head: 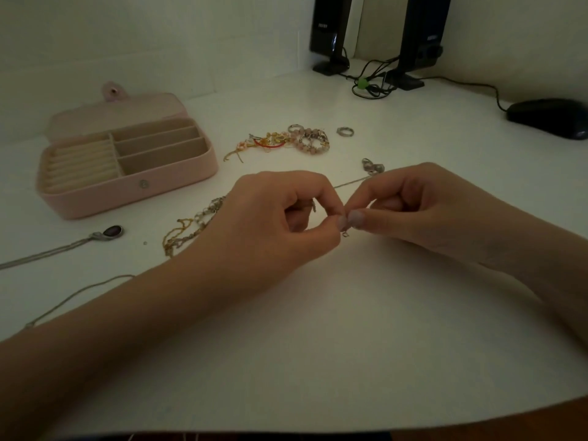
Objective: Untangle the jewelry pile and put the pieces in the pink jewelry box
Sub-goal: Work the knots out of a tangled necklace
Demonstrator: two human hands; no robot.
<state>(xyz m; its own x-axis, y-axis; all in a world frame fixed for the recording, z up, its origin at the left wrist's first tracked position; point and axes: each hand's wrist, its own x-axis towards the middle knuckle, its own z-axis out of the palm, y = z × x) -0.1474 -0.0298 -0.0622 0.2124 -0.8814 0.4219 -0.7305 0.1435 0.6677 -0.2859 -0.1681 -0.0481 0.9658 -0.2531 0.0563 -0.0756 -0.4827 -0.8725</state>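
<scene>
Both hands [345, 218] pinched a thin chain [351, 182]; the pink jewelry box [127, 189] at ten o'clock looked empty, the jewelry pile [286, 141] waiting.

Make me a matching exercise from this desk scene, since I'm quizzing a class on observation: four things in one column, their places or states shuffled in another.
Things:
1. pink rectangular jewelry box
2. oval purple-stone silver pendant
3. lone silver ring
4. thin silver chain

Places or states:
A. pinched between both hands' fingertips
B. lying alone, right of the pink bead bracelets
C. lid open, compartments showing nothing inside
D. on the desk in front of the box

Pairs: 1-C, 2-D, 3-B, 4-A
</scene>
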